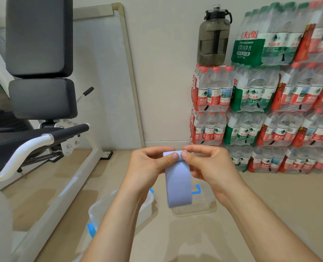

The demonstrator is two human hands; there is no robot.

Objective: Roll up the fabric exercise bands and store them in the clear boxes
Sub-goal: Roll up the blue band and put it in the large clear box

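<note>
A light blue fabric band hangs in front of me, its top end folded over. My left hand and my right hand both pinch that top fold between thumb and fingers. On the floor below, a clear box with blue clips sits partly behind my left forearm. A clear lid with a blue clip lies flat on the floor beside it, under the band's lower end.
A white exercise machine with black pads fills the left side. Stacked packs of bottled water line the right wall, with a dark jug on top. A whiteboard leans against the back wall. Beige tiled floor lies around the box.
</note>
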